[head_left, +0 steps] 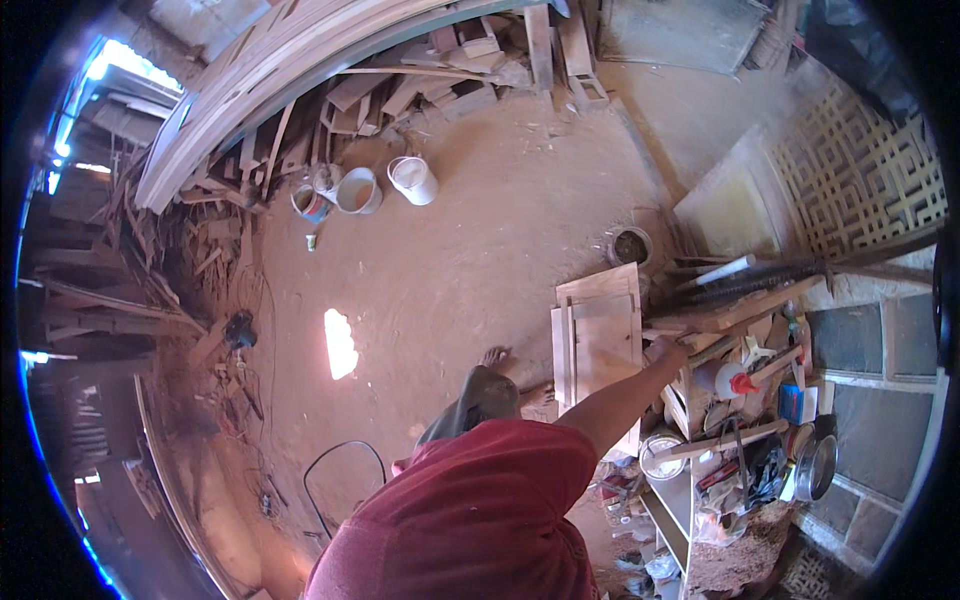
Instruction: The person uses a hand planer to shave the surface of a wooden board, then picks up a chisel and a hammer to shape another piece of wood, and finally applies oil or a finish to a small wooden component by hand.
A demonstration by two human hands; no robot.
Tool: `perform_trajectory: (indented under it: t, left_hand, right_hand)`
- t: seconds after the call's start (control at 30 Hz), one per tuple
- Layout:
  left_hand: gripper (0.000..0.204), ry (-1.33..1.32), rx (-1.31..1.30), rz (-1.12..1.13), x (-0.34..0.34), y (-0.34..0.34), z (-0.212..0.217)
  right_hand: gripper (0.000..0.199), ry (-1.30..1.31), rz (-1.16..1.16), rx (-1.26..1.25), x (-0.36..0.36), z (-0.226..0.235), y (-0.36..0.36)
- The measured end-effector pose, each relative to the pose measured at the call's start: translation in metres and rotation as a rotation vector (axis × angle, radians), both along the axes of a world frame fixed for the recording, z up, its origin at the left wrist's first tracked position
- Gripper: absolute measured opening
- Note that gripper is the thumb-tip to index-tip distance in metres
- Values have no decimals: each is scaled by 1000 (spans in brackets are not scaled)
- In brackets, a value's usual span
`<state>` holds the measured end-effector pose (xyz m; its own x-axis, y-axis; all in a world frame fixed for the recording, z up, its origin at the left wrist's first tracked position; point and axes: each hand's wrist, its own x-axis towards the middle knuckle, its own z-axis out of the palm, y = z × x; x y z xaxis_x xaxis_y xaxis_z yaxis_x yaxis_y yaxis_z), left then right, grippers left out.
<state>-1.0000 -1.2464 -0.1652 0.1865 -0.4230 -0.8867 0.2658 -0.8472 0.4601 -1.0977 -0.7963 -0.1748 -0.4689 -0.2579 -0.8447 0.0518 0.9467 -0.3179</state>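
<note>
My right arm reaches out to the right from the dark red sleeve. At its end my right hand (666,351) looks closed at the near left end of a cluttered workbench (735,318). What its fingers hold, if anything, is hidden. Beside the hand and under the forearm stands a pale wooden panel (602,345) with a raised frame. Past the hand, a white bottle with a red cap (728,381) lies among wood pieces. No part of my left hand shows; my red-clad body fills the lower middle.
Several buckets, one of them white (413,180), stand before a heap of wood offcuts (430,90). A round pot (630,245) sits near the bench. An open tub (662,455) and a round metal pan (816,467) are on the right. A black cable (345,446) loops over the floor.
</note>
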Motion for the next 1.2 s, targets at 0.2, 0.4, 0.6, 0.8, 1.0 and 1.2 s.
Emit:
perform_trajectory:
  t: [0.2,0.4,0.6,0.8,1.0,1.2]
  left_hand:
    - [49,129,-352,-59,3,14,8]
    - [61,-361,-998,-214,17,37,-2]
    - [56,-385,-1164,-620,109,71,50]
    - [44,-127,-762,-79,240,149,53]
    - [38,362,-761,413,444,297,-25]
    - [53,680,-371,1238,648,450,10]
  right_hand:
    - [26,1,69,-11,0,0,-17]
    - [24,-41,176,-15,21,3,-23]
    - [23,-41,210,-22,33,0,-10]
    - [21,-49,307,-51,68,-7,-1]
    - [20,-57,583,-116,148,-19,-27]
    - [20,-71,919,-141,284,-37,-50]
